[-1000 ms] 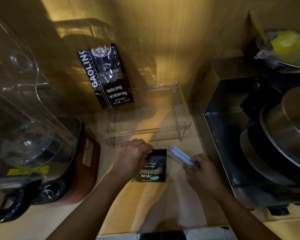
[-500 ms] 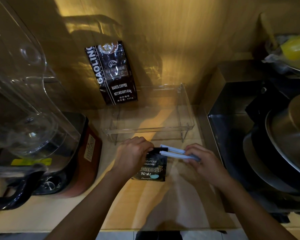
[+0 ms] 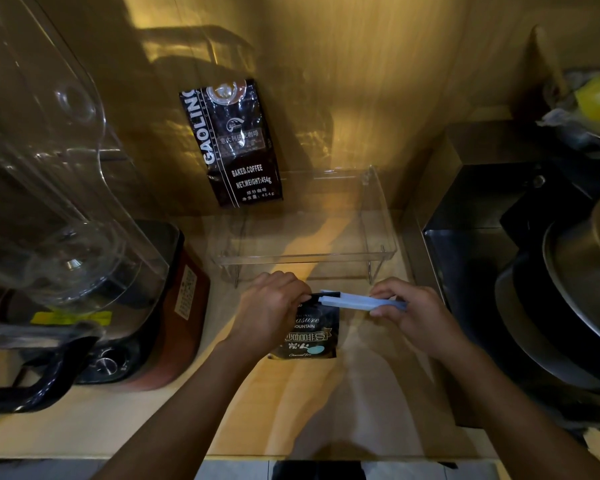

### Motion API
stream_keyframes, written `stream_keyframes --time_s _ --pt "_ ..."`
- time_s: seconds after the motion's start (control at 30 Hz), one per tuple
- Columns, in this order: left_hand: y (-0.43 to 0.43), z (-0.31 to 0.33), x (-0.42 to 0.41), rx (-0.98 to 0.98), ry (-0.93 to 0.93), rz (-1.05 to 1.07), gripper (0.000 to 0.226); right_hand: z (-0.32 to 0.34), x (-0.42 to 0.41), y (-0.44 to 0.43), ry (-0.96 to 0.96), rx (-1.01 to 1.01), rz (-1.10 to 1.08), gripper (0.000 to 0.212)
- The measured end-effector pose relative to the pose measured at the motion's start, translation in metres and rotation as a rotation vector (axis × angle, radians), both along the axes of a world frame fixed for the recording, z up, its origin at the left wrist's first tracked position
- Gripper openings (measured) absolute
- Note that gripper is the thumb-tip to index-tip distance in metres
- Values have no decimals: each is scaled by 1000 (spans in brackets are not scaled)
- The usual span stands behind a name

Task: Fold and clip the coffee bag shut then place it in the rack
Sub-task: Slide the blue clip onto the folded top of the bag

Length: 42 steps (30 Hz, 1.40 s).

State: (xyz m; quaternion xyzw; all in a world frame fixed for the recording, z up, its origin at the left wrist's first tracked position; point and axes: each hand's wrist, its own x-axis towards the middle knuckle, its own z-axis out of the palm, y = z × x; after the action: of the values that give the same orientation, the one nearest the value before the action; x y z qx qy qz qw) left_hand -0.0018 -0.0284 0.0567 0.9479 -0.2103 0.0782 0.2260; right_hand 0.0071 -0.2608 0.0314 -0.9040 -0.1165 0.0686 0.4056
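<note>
A small black coffee bag [image 3: 309,336] lies on the wooden counter just in front of a clear acrylic rack [image 3: 305,259]. My left hand [image 3: 271,306] pinches the bag's folded top at its left corner. My right hand [image 3: 413,310] holds a long pale blue bag clip [image 3: 357,300] by its right end. The clip's open jaws sit over the folded top edge of the bag, tips close to my left fingers. A larger black bag marked GAOLING [image 3: 232,143] stands in the rack against the wall.
A blender with a clear jug [image 3: 59,209] on a red-brown base [image 3: 174,306] fills the left side. On the right are a dark metal stove area [image 3: 471,244] and a steel pot [image 3: 589,271]. The counter's front edge [image 3: 291,457] runs below my arms.
My right hand brought the clip leftward from beside the bag onto its folded top. My left hand stayed on the bag's top corner. The camera moved in slightly.
</note>
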Motion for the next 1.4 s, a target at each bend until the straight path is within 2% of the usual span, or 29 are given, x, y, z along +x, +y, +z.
stream_keyframes --time_s 0.17,0.4,0.73,0.93,1.1,1.27,1.4 --pt "-1 -3 -2 -24 15 1 4 7 7 -1 45 -31 44 18" --pt "-1 -13 -1 -130 75 60 3 9 9 2 74 -82 61 25" --pt "-1 -18 0 -152 70 58 5 9 15 13 112 -120 100 29" --pt "-2 -19 0 -124 82 21 7 11 15 18 114 -104 107 42" --pt "-2 -20 3 -120 133 7 9 9 12 20 122 -77 99 30" --pt "0 -22 7 -186 184 66 10 -2 8 17 50 -65 -73 20" --pt "1 -23 7 -206 256 116 10 -8 1 10 105 118 -108 18"
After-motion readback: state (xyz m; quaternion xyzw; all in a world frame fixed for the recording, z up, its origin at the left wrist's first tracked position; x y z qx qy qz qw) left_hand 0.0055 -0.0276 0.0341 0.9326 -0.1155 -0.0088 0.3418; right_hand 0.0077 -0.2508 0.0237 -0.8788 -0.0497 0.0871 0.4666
